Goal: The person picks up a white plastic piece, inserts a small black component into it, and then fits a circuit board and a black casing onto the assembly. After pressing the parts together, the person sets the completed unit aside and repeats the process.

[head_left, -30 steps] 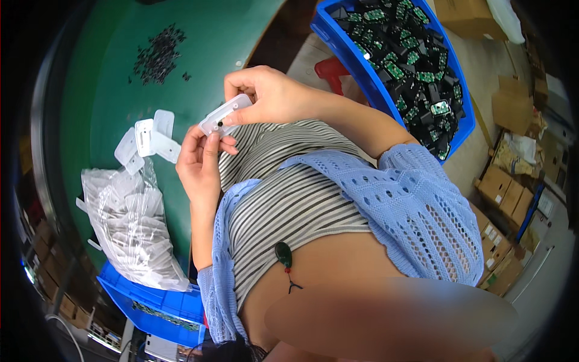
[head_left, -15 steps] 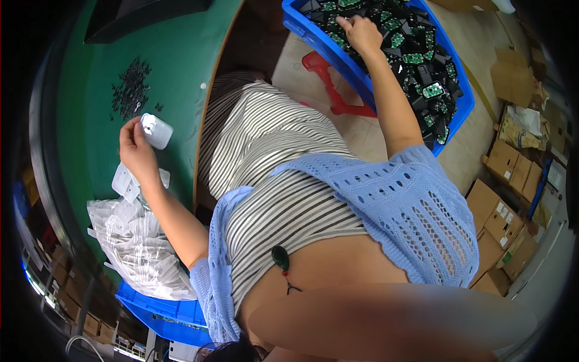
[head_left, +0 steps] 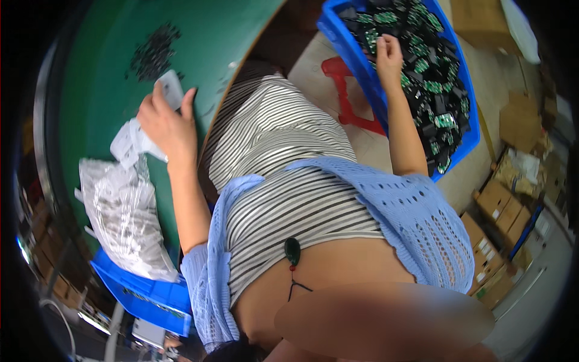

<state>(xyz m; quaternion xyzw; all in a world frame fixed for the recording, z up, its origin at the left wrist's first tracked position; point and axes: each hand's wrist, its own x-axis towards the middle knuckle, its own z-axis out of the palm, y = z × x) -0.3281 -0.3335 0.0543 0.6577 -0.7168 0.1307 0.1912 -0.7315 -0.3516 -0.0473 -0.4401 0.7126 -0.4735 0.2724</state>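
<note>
My left hand (head_left: 169, 127) is over the green table (head_left: 232, 27), thumb and fingers spread apart. Between them is a translucent white plastic case (head_left: 171, 89), close to the fingertips, with a gap at the thumb. More white plastic pieces (head_left: 128, 142) lie beside the wrist, next to a clear plastic bag (head_left: 117, 211) full of similar pale parts. My right hand (head_left: 389, 57) is over the blue bin (head_left: 472, 130), fingers drawn together; what they pinch, if anything, is hidden. Green circuit boards and black plastic parts (head_left: 433, 87) fill this bin.
A pile of small black pieces (head_left: 155, 51) lies on the table beyond my left hand. Under the bag is a second blue bin (head_left: 142, 295). A red stool (head_left: 344, 90) stands by the full bin. Cardboard boxes (head_left: 500, 202) line the right side.
My left hand has moved forward and opened around the white case it was holding. In the bin, my right hand's fingers have come together. The whole view has shifted somewhat.
</note>
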